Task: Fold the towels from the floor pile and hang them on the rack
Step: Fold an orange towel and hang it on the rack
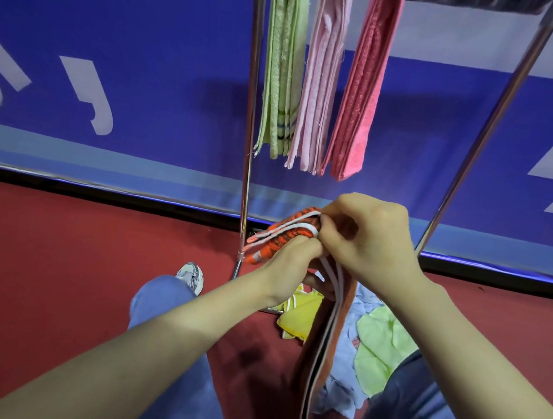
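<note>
Orange towel [282, 232] is hanging folded in front of the rack [251, 120], below its three hung towels [321, 76]. I am pinching the upper end of the fold with the left grip [292, 256] and the right grip [371, 241], both closing on the cloth. Cloth is reading as soft, light and limp, so the layers are likely to slide apart. I am judging the top fold the safest hold. Floor pile [380, 345] is lying at the rack's foot.
</note>
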### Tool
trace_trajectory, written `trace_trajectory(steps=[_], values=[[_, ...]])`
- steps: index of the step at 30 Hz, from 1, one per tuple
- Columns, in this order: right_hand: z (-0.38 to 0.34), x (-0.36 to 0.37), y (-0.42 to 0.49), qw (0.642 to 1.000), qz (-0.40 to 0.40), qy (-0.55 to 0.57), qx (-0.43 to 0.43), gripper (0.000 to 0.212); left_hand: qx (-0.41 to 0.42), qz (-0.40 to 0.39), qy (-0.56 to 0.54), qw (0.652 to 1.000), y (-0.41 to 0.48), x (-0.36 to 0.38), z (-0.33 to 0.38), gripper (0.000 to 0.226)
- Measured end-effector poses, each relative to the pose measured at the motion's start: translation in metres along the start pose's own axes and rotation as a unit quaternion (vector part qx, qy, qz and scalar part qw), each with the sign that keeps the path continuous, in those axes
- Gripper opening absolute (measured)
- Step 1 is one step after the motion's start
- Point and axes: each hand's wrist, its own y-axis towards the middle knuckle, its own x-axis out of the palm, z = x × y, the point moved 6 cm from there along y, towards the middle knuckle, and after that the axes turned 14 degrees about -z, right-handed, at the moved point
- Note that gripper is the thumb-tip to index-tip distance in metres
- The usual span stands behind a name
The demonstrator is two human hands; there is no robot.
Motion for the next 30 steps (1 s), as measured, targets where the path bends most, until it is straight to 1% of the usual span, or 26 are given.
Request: trace_trajectory(steps=[2,4,7,10,13,17,20,25,27,30], values=[[-0.001,-0.003,-0.002,1.0,0.014,0.011,-0.009,0.008,-0.004,-0.002,-0.023,1.0,-0.001,0.002,0.001,0.05],[-0.003,-0.005,-0.004,0.999,0.023,0.015,-0.019,0.007,-0.008,0.005,-0.026,1.0,0.0,0.004,0.003,0.055],[-0.003,-0.006,-0.003,1.0,0.022,0.008,-0.011,0.012,-0.009,0.001,-0.041,0.999,-0.001,0.004,0.004,0.059],[0.003,-0.007,-0.001,0.999,0.022,0.016,0.023,0.019,-0.008,-0.011,-0.096,0.995,-0.002,0.005,0.005,0.051],[0.002,-0.004,0.0,1.0,0.01,0.007,0.012,0.021,-0.014,-0.014,-0.112,0.994,-0.004,0.008,0.006,0.044],[0.0,-0.004,-0.003,0.999,0.034,0.003,0.003,0.016,-0.031,0.015,-0.096,0.995,0.0,0.005,0.004,0.051],[-0.001,-0.005,-0.008,0.998,0.055,0.001,0.002,0.01,-0.041,0.017,-0.09,0.995,0.001,0.004,0.004,0.051],[0.006,-0.01,-0.01,0.994,0.096,0.017,0.056,0.005,-0.054,-0.002,-0.112,0.992,-0.002,0.004,0.002,0.056],[0.005,-0.009,-0.009,0.994,0.089,0.024,0.056,0.005,-0.054,0.001,-0.116,0.992,-0.002,0.005,0.002,0.055],[0.0,-0.002,-0.009,0.998,0.051,0.022,0.03,0.005,-0.045,0.021,-0.109,0.993,0.0,0.005,0.003,0.051]])
